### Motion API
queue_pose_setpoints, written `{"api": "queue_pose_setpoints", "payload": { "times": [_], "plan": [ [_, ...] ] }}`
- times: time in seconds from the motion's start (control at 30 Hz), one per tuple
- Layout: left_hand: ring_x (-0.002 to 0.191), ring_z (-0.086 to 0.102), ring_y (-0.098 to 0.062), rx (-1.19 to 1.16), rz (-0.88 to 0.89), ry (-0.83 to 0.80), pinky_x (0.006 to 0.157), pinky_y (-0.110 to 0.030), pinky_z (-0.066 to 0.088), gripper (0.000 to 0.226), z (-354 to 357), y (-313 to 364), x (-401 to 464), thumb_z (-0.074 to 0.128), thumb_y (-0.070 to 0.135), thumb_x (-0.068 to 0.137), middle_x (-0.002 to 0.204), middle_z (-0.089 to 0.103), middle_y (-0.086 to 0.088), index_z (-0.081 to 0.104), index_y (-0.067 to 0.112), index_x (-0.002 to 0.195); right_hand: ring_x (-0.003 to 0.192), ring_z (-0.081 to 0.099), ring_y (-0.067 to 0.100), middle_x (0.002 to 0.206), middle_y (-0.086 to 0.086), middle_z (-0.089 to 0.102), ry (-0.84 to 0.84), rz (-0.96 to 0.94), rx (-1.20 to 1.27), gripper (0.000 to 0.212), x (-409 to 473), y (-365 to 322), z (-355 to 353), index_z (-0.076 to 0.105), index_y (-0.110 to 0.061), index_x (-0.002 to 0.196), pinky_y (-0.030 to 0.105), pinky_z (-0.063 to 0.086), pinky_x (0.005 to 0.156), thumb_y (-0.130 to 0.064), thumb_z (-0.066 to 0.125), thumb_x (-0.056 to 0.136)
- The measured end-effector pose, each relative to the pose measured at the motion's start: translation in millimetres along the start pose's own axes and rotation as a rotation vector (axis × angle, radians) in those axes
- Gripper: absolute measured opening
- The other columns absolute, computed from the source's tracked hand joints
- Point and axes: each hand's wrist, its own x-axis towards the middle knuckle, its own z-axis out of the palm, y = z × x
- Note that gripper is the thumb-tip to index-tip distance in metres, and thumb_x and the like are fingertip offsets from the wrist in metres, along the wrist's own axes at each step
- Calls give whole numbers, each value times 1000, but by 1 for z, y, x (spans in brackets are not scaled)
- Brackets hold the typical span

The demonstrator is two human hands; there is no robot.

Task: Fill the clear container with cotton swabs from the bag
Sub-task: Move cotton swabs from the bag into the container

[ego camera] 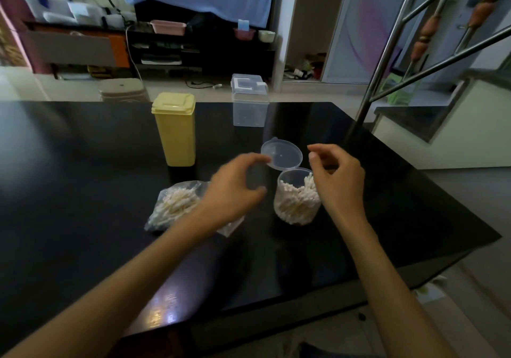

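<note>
From the head view, my left hand [235, 188] hovers with fingers loosely apart, empty, my right hand [336, 180] likewise, just above the round clear plastic container [297, 205], nearly full of white cotton swabs [293, 200]. The crinkled clear bag [174, 202] lies beneath my left fingers. I judge filling is nearly done; next, grab more swabs.

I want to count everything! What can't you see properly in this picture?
Head view only:
- Bag of cotton swabs: its right part is hidden behind the left hand.
- Round clear container: its right side is covered by the right hand.
- Swabs: too many and too small to count.
</note>
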Motion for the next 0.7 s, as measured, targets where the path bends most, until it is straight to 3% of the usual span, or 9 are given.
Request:
{"api": "queue_pose_setpoints", "payload": {
  "times": [0.1,0.17,0.23,0.3,0.4,0.47,0.57,0.7],
  "plan": [
    [94,55,-4,178,-144,242,80,-28,46,23,-49,-30,-17,61,20,88,102,58,15,58,34,107,85,58,-3,96,-11,63,-295,24,-4,17,-15,-14,18,65,-21,107,6,46,69,-20,57,92],
    [91,54,-10,384,-289,300,74,-31,42,18,-72,-52,-31,58,30,90,105,58,7,55,28,107,83,61,-1,88,-11,65,-531,129,9,18,-25,-20,32,67,-20,105,15,50,76,-25,54,94],
    [96,56,-21,506,-403,258,73,-35,42,30,-83,-76,-39,52,42,92,113,56,-2,54,18,111,76,63,3,83,-6,68,-661,251,65,30,-34,-26,46,69,-13,103,20,51,74,-34,49,96],
    [100,57,-28,554,-535,143,77,-37,44,44,-84,-93,-39,40,53,93,111,58,-8,56,15,108,76,64,9,83,0,71,-678,294,44,45,-38,-28,59,72,-10,96,24,50,73,-47,47,93],
    [93,60,-29,358,-689,-49,80,-35,44,56,-81,-108,-38,32,60,93,95,61,-8,63,14,95,85,65,8,89,-1,73,-678,218,-22,39,-46,-28,75,74,-15,91,24,49,79,-49,57,87],
    [85,63,-24,122,-662,-48,80,-35,47,42,-79,-114,-39,47,52,91,87,67,-7,69,17,89,85,65,7,92,1,73,-718,198,-57,27,-44,-25,78,73,-14,96,21,51,77,-37,62,87],
    [88,65,-18,79,-571,106,84,-37,52,11,-77,-120,-46,66,45,82,86,71,3,68,35,81,71,65,4,85,2,71,-878,326,-34,20,-33,-23,62,70,-10,95,12,48,63,-27,59,91],
    [84,65,-13,219,-474,209,72,-31,50,17,-76,-112,-54,67,50,80,85,70,9,71,35,87,76,69,7,89,1,73,-1113,474,52,20,-26,-22,39,68,-14,102,15,53,69,-22,51,96]
  ]
}}
